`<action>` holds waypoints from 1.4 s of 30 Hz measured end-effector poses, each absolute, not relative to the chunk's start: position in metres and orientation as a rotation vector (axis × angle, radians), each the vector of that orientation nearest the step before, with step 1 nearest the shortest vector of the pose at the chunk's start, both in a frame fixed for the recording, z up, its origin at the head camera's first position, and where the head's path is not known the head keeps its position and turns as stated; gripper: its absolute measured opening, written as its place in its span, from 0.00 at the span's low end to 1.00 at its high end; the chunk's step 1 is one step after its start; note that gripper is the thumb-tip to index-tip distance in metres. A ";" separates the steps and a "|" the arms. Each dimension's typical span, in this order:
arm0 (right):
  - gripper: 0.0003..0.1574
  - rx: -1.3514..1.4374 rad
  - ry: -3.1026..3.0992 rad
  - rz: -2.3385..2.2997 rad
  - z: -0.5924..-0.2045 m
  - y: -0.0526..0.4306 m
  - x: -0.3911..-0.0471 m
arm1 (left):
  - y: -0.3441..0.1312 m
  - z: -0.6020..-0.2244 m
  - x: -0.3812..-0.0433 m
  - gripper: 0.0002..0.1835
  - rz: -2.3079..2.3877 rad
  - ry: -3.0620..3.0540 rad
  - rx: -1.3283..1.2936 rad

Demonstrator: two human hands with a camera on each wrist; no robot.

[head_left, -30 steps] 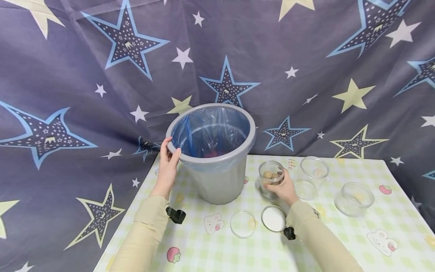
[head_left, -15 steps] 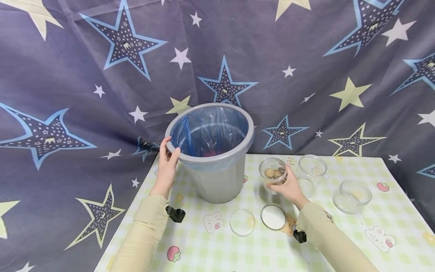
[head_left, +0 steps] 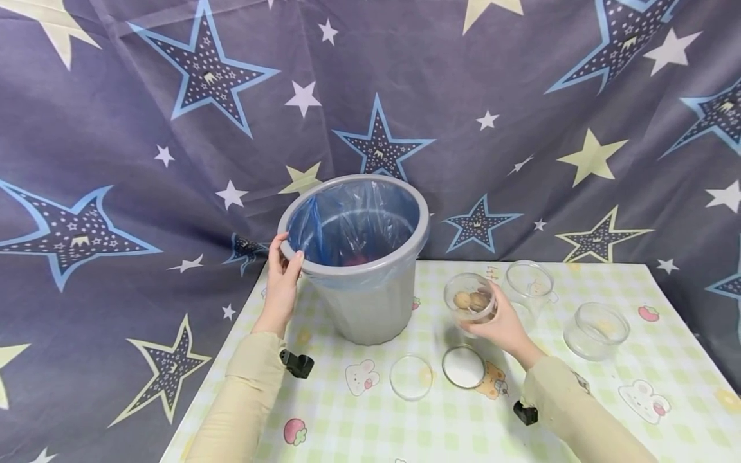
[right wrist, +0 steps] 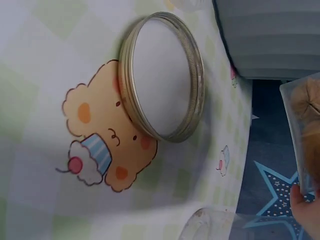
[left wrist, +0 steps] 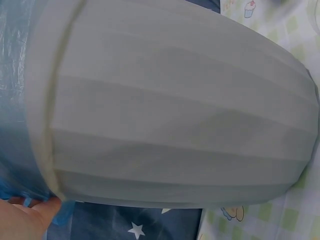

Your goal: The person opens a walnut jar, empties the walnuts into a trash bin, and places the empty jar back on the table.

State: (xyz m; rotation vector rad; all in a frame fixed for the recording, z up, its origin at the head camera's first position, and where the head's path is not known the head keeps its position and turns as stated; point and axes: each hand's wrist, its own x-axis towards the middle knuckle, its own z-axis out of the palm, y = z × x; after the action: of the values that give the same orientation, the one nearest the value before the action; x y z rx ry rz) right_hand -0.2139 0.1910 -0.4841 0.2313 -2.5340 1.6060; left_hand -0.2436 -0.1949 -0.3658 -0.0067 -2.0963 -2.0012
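Right hand round a jar, left hand on the bin.
Right hand (head_left: pixel 502 329) has its fingers curled round the side of a clear jar (head_left: pixel 452 310) with round brown things (head_left: pixel 471 301) inside, just right of the bin; left hand (head_left: pixel 280 288) grips the rim of the grey bin (head_left: pixel 370 312), which stands upright with a blue bag (head_left: pixel 370 222) lining it. Nearer the person there's a clear lid (head_left: pixel 411 377) and, right beside it, a metal-rimmed lid (head_left: pixel 464 367). Further right sit a tall jar (head_left: pixel 529 283) and a short jar (head_left: pixel 596 333), all on a checked tablecloth (head_left: pixel 463 431), with a starry curtain (head_left: pixel 451 71) behind.
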 end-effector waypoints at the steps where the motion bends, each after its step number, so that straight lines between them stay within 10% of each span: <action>1: 0.64 0.231 -2.537 1.601 -0.483 0.193 -0.211 | -0.195 -0.366 -0.244 0.27 -1.995 -2.098 -0.002; 42: 0.63 0.301 -2.621 1.081 -0.464 0.248 -0.121 | -0.198 -0.363 -0.242 0.26 -1.870 -2.188 -0.081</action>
State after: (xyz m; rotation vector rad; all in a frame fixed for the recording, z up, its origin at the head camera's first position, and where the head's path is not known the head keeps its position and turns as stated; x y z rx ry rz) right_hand -0.1208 0.2478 -0.4637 0.3008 -2.6206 1.0808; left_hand -0.2422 -0.1982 -0.3627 -0.0808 -2.1875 -1.8696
